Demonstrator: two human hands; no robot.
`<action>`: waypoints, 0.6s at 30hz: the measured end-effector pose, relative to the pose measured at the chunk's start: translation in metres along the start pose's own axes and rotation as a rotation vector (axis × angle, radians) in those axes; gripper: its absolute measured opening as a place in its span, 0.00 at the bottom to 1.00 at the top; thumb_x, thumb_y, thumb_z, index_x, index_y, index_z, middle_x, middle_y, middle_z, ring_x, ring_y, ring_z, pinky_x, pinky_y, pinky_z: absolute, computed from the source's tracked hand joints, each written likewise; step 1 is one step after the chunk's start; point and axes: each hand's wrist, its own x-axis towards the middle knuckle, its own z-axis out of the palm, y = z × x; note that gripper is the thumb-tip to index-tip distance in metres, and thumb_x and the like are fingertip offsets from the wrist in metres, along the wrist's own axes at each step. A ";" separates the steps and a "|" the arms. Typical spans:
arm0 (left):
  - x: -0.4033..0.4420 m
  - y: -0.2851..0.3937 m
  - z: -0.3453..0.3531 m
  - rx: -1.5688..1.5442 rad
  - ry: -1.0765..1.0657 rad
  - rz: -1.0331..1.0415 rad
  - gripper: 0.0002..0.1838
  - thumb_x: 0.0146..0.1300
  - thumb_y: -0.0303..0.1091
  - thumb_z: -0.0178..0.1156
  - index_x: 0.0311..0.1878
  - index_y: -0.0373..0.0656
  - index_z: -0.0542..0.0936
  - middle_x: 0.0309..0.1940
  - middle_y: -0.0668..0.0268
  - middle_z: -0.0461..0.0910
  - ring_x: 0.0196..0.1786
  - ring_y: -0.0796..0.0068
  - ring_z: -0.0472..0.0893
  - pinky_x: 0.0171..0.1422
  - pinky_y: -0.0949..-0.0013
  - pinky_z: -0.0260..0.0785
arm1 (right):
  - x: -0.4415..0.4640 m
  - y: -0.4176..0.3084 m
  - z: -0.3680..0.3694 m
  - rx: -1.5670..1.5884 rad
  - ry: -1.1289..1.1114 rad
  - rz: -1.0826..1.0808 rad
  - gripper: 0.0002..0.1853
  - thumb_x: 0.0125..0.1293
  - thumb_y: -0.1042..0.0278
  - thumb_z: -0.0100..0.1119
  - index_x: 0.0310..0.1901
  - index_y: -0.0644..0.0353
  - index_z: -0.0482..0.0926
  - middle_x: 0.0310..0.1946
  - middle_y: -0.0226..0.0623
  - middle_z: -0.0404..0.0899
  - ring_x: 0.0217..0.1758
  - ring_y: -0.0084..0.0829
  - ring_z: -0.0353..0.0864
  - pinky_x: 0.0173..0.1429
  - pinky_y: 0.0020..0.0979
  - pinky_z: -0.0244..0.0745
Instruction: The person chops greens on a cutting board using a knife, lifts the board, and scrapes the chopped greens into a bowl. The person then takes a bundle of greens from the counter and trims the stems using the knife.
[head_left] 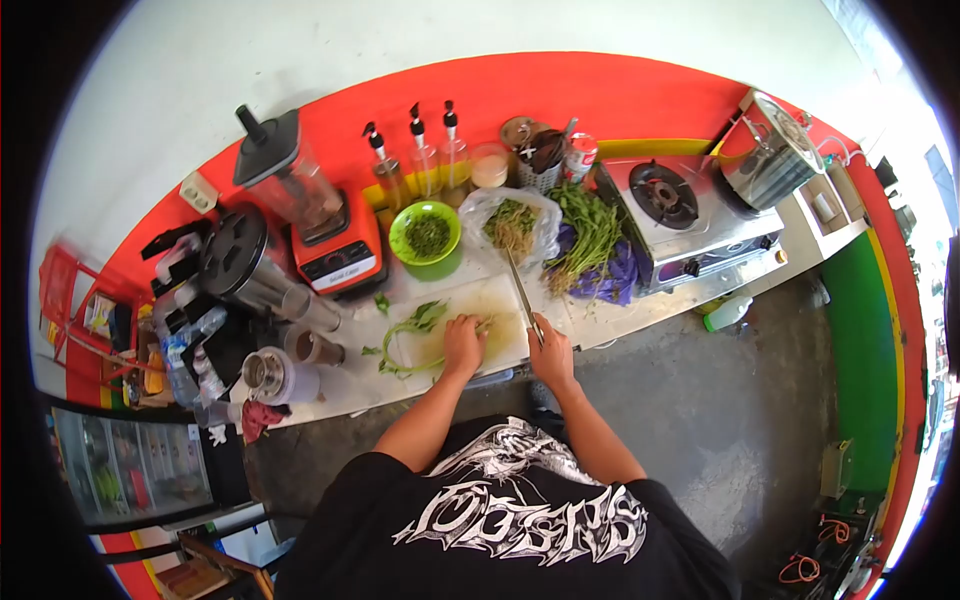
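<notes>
the single head view looks forward and steeply down from near above the close edge of the cutting board (488, 296), widely rounded, taking in the wearer's shirt (520, 510) below the board and the wall (640, 90) beyond it.

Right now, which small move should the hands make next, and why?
I would probably bring the knife in toward the greens at the left hand: that hand appears to hold them on the cutting board, while the right hand grips the knife with its blade off to the side.
</notes>
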 end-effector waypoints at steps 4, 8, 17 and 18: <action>0.007 -0.001 0.005 -0.022 0.005 -0.003 0.08 0.57 0.25 0.66 0.41 0.42 0.86 0.35 0.57 0.84 0.43 0.53 0.82 0.50 0.54 0.75 | 0.006 0.011 -0.034 0.031 0.074 0.137 0.17 0.69 0.66 0.62 0.57 0.64 0.80 0.29 0.56 0.83 0.31 0.56 0.83 0.37 0.47 0.75; 0.039 0.011 -0.001 -0.183 -0.073 -0.053 0.07 0.59 0.26 0.65 0.41 0.40 0.86 0.34 0.56 0.85 0.39 0.57 0.84 0.46 0.58 0.76 | 0.010 0.021 -0.065 0.037 0.136 0.275 0.18 0.69 0.65 0.63 0.55 0.67 0.81 0.32 0.58 0.84 0.36 0.57 0.85 0.40 0.48 0.76; 0.163 0.051 0.022 -0.480 0.026 -0.038 0.09 0.61 0.29 0.68 0.43 0.36 0.85 0.33 0.62 0.87 0.35 0.71 0.84 0.44 0.65 0.77 | 0.019 0.046 -0.097 0.040 0.418 0.208 0.17 0.68 0.66 0.65 0.54 0.68 0.82 0.19 0.40 0.75 0.20 0.29 0.69 0.28 0.37 0.65; 0.169 0.058 0.022 -0.508 0.070 -0.091 0.11 0.61 0.29 0.68 0.45 0.36 0.84 0.35 0.62 0.87 0.37 0.70 0.85 0.45 0.65 0.77 | 0.020 0.030 -0.111 0.038 0.324 0.327 0.18 0.68 0.66 0.64 0.55 0.68 0.81 0.33 0.57 0.84 0.31 0.49 0.83 0.38 0.43 0.74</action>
